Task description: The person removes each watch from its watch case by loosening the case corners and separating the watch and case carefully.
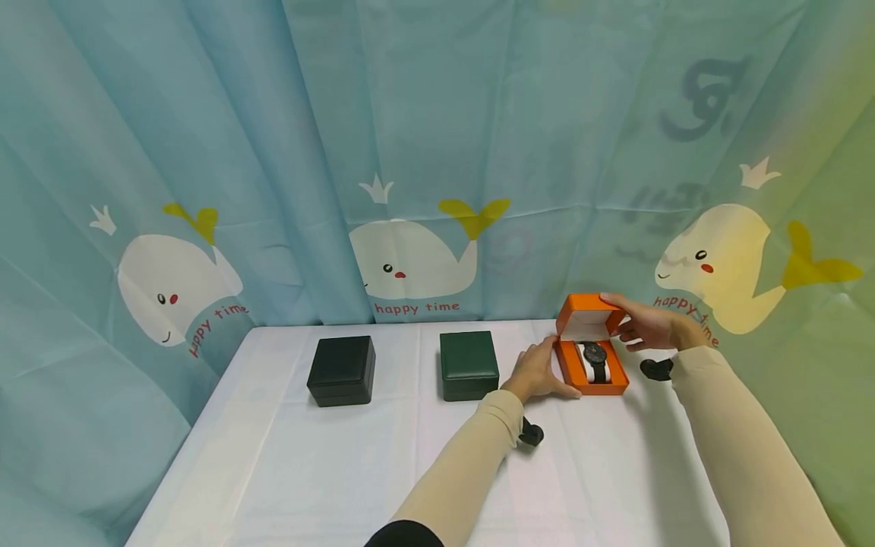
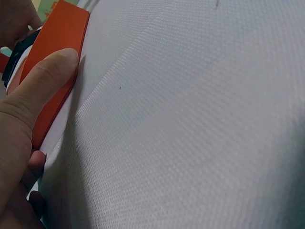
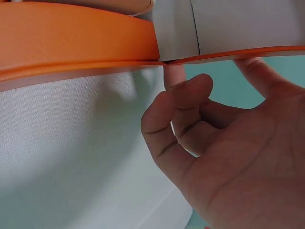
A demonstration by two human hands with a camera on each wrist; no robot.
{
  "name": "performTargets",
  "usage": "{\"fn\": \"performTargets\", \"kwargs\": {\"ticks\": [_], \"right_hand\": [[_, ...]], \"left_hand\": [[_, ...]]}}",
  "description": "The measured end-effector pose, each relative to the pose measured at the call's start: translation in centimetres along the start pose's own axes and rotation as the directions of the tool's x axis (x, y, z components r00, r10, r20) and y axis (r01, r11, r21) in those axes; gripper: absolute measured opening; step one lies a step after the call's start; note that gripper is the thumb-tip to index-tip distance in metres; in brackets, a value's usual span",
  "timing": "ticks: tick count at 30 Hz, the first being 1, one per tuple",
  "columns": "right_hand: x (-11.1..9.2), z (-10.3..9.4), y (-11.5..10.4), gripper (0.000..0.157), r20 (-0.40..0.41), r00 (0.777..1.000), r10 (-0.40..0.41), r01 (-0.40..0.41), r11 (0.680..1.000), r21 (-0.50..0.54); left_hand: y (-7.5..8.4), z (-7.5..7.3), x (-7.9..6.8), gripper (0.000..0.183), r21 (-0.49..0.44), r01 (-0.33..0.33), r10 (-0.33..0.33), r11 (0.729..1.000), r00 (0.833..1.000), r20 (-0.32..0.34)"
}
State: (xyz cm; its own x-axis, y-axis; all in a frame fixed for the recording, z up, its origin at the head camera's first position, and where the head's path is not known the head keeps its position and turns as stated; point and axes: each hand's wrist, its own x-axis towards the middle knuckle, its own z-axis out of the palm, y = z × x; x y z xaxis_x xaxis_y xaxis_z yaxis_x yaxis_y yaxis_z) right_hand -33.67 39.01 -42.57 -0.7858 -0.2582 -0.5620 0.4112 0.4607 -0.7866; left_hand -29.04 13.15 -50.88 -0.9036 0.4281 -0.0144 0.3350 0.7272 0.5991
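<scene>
Curtain: the pale blue cloth (image 1: 314,152) with its printed whales hangs behind the orange box (image 1: 617,371) and runs well past it to the left.
Table: white cloth (image 1: 294,471) lies beneath the orange box and spreads to its left.
Black box: closed, this one (image 1: 340,371) sits well to the left of the orange box.
Green box: also closed, this one (image 1: 469,366) is nearer the orange box, on its left.
My left hand: it (image 1: 535,374) grasps the orange box's base from the left, thumb (image 2: 57,67) pressed to the front face by the corner, so the base lies just right of my palm.
Watch: dark-faced and dark-strapped, it (image 1: 595,354) is wrapped round a white cushion (image 1: 585,366) inside the orange box, right of my left hand and left of my right.
Lid: raised, it (image 1: 588,323) stands at the orange box's back edge.
My right hand: it (image 1: 658,323) holds that lid from the right of the orange box, several fingers bent inward.
</scene>
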Motion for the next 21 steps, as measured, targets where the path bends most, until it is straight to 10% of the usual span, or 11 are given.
{"fn": "performTargets", "kwargs": {"ticks": [21], "right_hand": [[-2.5, 0.3, -0.4, 0.088, -0.084, 0.983, -0.166, 0.151, 0.977, -0.153]], "left_hand": [[0.1, 0.0, -0.2, 0.113, -0.029, 0.016, -0.016, 0.999, 1.0, 0.002]]}}
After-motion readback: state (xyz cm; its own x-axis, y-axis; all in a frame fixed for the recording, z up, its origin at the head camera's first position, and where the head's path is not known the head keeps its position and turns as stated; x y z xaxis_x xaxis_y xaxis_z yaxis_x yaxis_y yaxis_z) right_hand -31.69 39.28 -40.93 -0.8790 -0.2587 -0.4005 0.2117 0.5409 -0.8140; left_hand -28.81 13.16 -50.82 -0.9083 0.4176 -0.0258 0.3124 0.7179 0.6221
